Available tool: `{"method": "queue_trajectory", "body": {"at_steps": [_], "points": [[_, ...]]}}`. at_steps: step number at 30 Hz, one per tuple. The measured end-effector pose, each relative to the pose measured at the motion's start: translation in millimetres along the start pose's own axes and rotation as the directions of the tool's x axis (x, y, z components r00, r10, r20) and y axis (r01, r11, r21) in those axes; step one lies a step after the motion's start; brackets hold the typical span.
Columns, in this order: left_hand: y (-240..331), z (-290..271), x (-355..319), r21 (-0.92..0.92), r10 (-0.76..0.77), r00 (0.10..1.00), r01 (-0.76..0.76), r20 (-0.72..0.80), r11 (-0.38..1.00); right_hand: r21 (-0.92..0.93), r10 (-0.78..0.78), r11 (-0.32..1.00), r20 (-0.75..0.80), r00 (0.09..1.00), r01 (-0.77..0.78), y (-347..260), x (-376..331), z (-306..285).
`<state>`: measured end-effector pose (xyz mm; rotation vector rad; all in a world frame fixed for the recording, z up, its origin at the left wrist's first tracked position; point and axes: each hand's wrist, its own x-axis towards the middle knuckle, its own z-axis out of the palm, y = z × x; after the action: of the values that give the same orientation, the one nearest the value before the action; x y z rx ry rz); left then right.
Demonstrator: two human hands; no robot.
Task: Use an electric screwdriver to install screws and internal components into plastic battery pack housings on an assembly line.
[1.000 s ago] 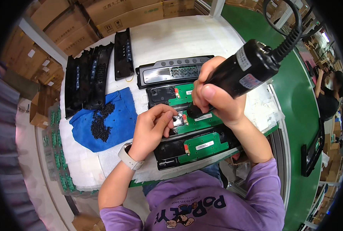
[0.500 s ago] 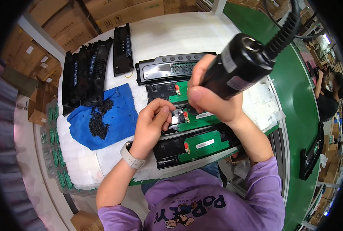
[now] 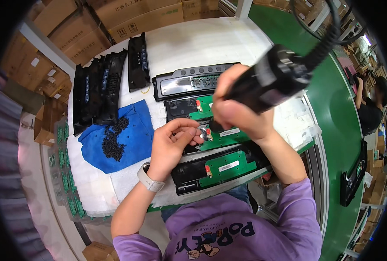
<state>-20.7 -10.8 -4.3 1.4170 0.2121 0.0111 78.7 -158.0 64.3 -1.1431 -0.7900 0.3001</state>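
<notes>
My right hand [image 3: 242, 114] is wrapped around a black electric screwdriver [image 3: 269, 80], tilted with its nose down over a black housing with a green circuit board [image 3: 235, 140]. The exact spot where the bit meets the board is hard to make out. Close by on the left, my left hand [image 3: 172, 141] has its thumb and fingertips pinched together beside the red-and-white connector of that board; anything between them is too small to name. One similar housing [image 3: 189, 175] lies nearer to me and another [image 3: 180, 108] lies just beyond.
A blue cloth [image 3: 139, 124] with a heap of small black screws [image 3: 112, 147] lies left of my left hand. Beyond are a housing face up [image 3: 176, 86] and several black shells [image 3: 138, 65]. The screwdriver's cable [image 3: 326, 41] rises at upper right. A person [image 3: 371, 106] works at far right.
My left hand's pinched fingertips have moved right, closer to the screwdriver's nose and the connector. The right hand keeps its grip on the screwdriver, nearly in place. The whole view has shifted slightly.
</notes>
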Motion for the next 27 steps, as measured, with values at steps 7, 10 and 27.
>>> {"method": "queue_trajectory", "body": {"at_steps": [7,10,27], "points": [[9.3,2.6,-4.5,0.008,0.055,0.998,-0.055,-0.001,0.998,0.478,-0.246,0.84,-0.086,0.965,0.257,-3.6,2.7,-20.8],[12.0,2.7,-4.8,-0.026,0.049,0.998,-0.048,0.026,0.998,0.495,-0.23,0.83,-0.116,0.966,0.257,-2.5,0.9,-21.6],[5.9,3.5,0.0,-0.212,0.007,0.999,0.0,0.031,0.977,0.264,-0.007,0.964,0.111,0.994,-0.023,-12.6,-7.5,-29.6]]}}
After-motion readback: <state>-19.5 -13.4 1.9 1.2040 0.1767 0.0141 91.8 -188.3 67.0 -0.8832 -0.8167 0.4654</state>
